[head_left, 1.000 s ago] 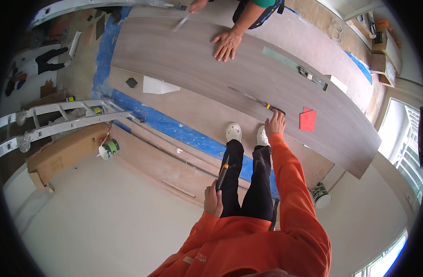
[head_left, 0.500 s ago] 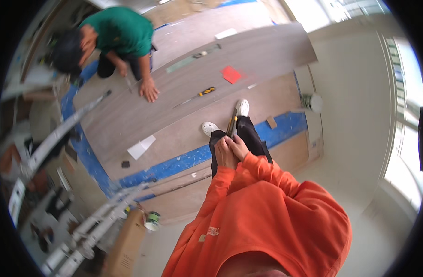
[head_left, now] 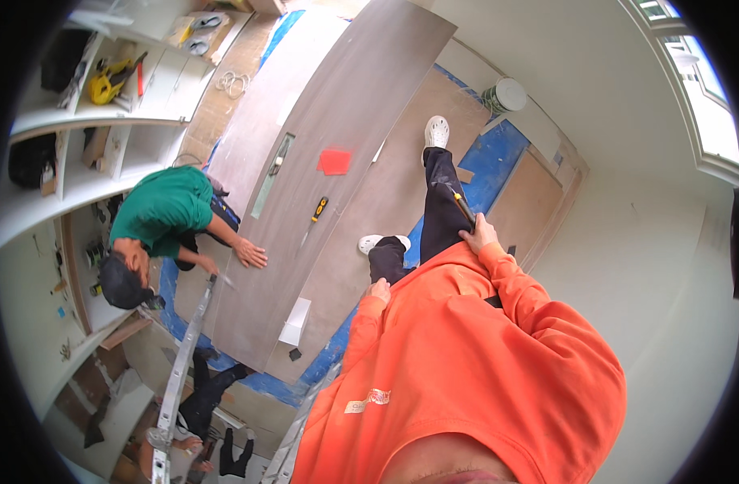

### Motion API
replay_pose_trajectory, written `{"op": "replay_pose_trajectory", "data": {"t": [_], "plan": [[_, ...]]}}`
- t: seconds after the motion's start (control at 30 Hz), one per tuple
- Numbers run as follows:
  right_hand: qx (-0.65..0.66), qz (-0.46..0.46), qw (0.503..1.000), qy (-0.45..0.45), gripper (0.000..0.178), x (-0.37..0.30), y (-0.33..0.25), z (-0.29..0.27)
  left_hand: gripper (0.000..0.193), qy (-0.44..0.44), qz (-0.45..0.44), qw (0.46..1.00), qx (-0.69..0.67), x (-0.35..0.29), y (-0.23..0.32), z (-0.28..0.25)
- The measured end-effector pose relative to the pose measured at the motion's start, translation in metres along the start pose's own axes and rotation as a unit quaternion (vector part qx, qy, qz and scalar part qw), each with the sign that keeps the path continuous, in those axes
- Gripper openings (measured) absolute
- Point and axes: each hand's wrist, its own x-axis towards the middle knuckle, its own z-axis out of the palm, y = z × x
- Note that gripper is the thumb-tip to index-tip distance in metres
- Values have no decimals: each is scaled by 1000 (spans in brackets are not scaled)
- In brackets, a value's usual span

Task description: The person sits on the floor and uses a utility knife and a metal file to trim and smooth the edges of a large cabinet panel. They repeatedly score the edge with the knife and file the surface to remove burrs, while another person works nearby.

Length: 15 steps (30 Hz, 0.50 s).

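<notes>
- Two hands show at the ends of the orange sleeves, both resting on the person's own dark trousers.
- Far to the left of the fingers, white shelves carry a yellow tool and small clutter; a co-worker in a green shirt crouches below them with one palm flat on the long grey board.
- The left hand lies on the left thigh, fingers curled down onto the cloth and holding nothing that I can see.
- Up and left of those fingers, lying loose on the board, are a yellow-handled screwdriver, a red square and a long metal strip; a white sheet rests on the lower brown panel near the left hand.
- The right hand sits on the right thigh, fingers closed round a slim dark tool with a yellow band, which points up along the leg.
- As a judgement, the work looks mid-way: the board is laid out with tools set down on it, nothing seems fastened or lifted, and only the co-worker touches it.
- The board lies on brown panels over blue floor covering; white shoes stand at its edge.
- Right of the fingers, a lidded tub stands by a pale wall, with a bright window beyond.
</notes>
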Motion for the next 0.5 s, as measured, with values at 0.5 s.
{"op": "replay_pose_trajectory", "data": {"t": [0.5], "plan": [[462, 37, 886, 13, 39, 322, 17, -248, 16, 127, 134, 979, 87, 250, 364, -251]]}}
